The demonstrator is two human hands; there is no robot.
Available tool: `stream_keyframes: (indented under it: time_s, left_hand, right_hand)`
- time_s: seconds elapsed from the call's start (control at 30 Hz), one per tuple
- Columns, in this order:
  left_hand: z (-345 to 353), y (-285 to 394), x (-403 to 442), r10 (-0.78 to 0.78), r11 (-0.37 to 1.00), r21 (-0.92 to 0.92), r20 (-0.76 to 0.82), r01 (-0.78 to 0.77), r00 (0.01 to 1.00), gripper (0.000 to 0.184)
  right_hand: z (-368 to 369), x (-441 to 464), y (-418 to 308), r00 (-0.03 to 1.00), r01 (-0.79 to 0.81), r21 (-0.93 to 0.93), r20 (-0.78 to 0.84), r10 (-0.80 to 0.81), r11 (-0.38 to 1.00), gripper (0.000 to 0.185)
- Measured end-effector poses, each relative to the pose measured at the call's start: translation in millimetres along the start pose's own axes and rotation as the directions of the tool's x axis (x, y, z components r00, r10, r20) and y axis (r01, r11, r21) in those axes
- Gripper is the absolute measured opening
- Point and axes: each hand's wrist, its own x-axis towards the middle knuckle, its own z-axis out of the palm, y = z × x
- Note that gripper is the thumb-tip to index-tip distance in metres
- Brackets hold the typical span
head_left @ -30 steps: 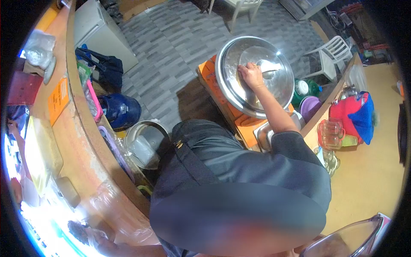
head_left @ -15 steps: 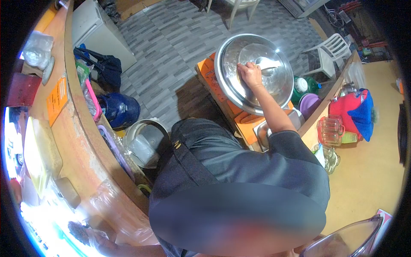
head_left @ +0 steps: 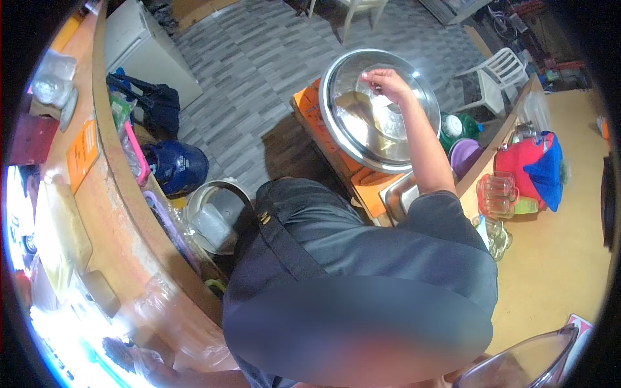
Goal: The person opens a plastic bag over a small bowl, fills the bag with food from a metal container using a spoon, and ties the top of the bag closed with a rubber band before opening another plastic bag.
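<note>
My right hand (head_left: 387, 86) is over a wide, shiny steel basin (head_left: 333, 116) at upper centre. Its fingers are curled and pinched together, and a pale glint shows just below them. What they hold, if anything, is too small to tell. The basin's inside shows a round inner ring and bright reflections. It rests on an orange-topped stand (head_left: 309, 107), with a rectangular steel tray (head_left: 392, 197) beside it. At the lower left my left hand (head_left: 145, 365) lies near bright glare and clear plastic; its fingers cannot be made out.
A curved wooden counter (head_left: 123, 213) runs along the left with plastic bags. To the right, another counter (head_left: 550, 271) bears a glass mug (head_left: 497, 195) and a red and blue cloth (head_left: 527, 171). A purple tub (head_left: 464, 157), a blue gas cylinder (head_left: 178, 167) and a pot (head_left: 206, 194) stand lower.
My right hand has lifted up and slightly to the right from the left inner part of the basin, its fingers now more bunched. My left hand stays in about the same place.
</note>
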Motion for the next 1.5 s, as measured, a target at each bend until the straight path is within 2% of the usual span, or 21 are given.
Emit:
stream_keyframes:
  time_s: [0.03, 0.13, 0.27, 0.37, 0.47, 0.67, 0.87, 0.97, 1.07, 1.27, 1.37, 1.5]
  left_hand:
    - [0, 0, 1, 0.006, 1.000, 0.002, 0.002, -0.006, 1.000, 0.033]
    - [-2, 0, 1, 0.009, 1.000, -0.002, 0.002, -0.009, 1.000, 0.033]
    - [-3, 1, 1, 0.006, 1.000, -0.001, -0.005, -0.006, 1.000, 0.032]
    - [0, 1, 1, 0.008, 1.000, -0.001, -0.002, -0.008, 1.000, 0.032]
    - [0, 2, 1, 0.012, 1.000, -0.001, -0.004, -0.012, 1.000, 0.032]
    - [-4, 0, 1, 0.011, 1.000, 0.003, -0.018, -0.011, 1.000, 0.032]
    - [-7, 4, 2, 0.029, 1.000, 0.005, -0.018, -0.029, 0.999, 0.032]
    - [-7, 5, 3, 0.026, 1.000, 0.004, -0.024, -0.026, 0.999, 0.032]
    - [-2, 4, 5, 0.031, 1.000, 0.000, -0.020, -0.031, 0.999, 0.032]
    - [-1, 4, 10, 0.039, 0.999, -0.017, -0.012, -0.039, 0.999, 0.032]
    - [1, 5, 11, 0.046, 0.999, -0.021, -0.016, -0.046, 0.999, 0.032]
    - [-3, 7, 11, 0.051, 0.999, -0.019, -0.027, -0.051, 0.998, 0.032]
  right_hand:
    - [3, -3, -7, 0.999, 0.014, 0.026, -0.044, -0.013, 1.000, 0.026]
    - [-19, 17, 12, 0.964, -0.033, -0.195, -0.264, -0.020, 0.980, 0.025]
    - [-50, 48, 56, 0.877, -0.097, -0.329, -0.475, -0.075, 0.939, 0.033]
    - [-46, 41, 44, 0.826, -0.198, -0.504, -0.548, -0.134, 0.841, 0.035]
    - [-53, 51, 60, 0.775, -0.230, -0.613, -0.585, -0.239, 0.755, 0.033]
    - [-37, 40, 53, 0.746, -0.310, -0.616, -0.629, -0.217, 0.724, 0.032]
    - [-27, 35, 50, 0.757, -0.327, -0.705, -0.594, -0.272, 0.629, 0.032]
    - [-35, 40, 57, 0.754, -0.367, -0.732, -0.596, -0.277, 0.575, 0.037]
    - [-40, 36, 55, 0.727, -0.410, -0.796, -0.580, -0.369, 0.444, 0.048]
    - [-34, 29, 54, 0.638, -0.515, -0.717, -0.686, -0.350, 0.470, 0.075]
    - [-32, 23, 43, 0.641, -0.520, -0.640, -0.731, -0.237, 0.566, 0.079]
    - [-46, 27, 48, 0.639, -0.496, -0.611, -0.738, -0.218, 0.617, 0.075]
